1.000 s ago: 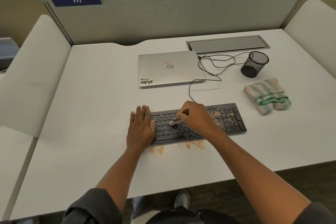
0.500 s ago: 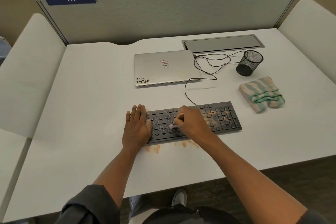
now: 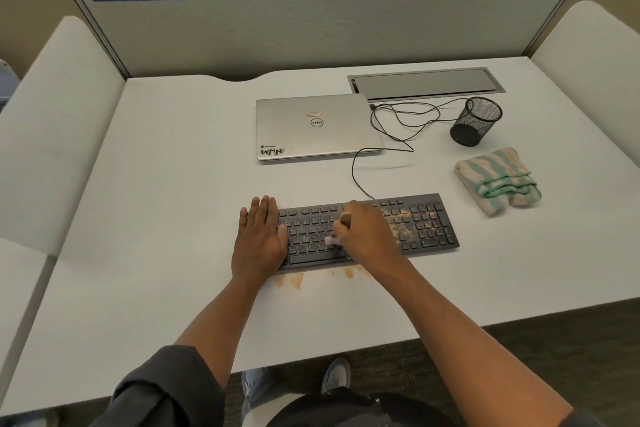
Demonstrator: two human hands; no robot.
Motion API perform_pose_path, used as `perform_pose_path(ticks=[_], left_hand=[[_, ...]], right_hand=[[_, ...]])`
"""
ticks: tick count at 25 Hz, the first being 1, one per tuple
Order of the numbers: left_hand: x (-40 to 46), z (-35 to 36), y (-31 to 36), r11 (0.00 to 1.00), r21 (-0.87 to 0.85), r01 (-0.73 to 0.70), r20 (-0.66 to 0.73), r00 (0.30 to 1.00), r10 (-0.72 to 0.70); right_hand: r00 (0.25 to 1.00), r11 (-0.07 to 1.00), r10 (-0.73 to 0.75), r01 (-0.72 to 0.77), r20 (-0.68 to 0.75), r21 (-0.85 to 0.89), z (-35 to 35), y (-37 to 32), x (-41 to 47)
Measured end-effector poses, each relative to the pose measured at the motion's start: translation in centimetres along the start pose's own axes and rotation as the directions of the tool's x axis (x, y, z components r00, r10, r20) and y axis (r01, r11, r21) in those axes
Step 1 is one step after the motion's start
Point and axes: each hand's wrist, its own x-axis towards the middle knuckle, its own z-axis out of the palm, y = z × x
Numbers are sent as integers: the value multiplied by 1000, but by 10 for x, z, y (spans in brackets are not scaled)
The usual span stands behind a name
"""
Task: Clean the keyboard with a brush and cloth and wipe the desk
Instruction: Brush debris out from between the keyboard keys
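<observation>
A black keyboard [image 3: 422, 222] lies on the white desk [image 3: 166, 218], with orange-brown dust on its right half. My left hand [image 3: 259, 239] rests flat on the keyboard's left end, fingers together. My right hand [image 3: 367, 236] is closed on a small brush [image 3: 332, 239] whose pale bristles touch the middle keys; most of the brush is hidden in the fist. Dust patches [image 3: 294, 281] lie on the desk just in front of the keyboard. A folded green-and-beige striped cloth [image 3: 498, 180] sits to the right of the keyboard.
A shut silver laptop [image 3: 315, 128] lies behind the keyboard, with a black cable [image 3: 398, 128] looping beside it. A black mesh pen cup [image 3: 476, 121] stands at the back right, a metal cable hatch [image 3: 426, 83] behind it. Grey partition walls surround the desk.
My right hand has moved the brush a short way over the middle keys. The left hand stays flat on the keyboard's left end. The camera view has shifted slightly.
</observation>
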Motion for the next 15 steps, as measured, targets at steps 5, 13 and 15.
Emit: perform_pose_path(ticks=[5, 13, 15], left_hand=[[0, 0, 0, 1000, -3, 0, 4, 1000, 0], [1, 1, -1, 1000, -8, 4, 11, 1000, -4], [1, 2, -2, 1000, -3, 1, 7, 1000, -1]], right_hand=[[997, 999, 28, -25, -79, 47, -9, 9, -5], [994, 997, 81, -81, -66, 5, -17, 13, -12], [990, 994, 101, -95, -103, 63, -25, 17, -11]])
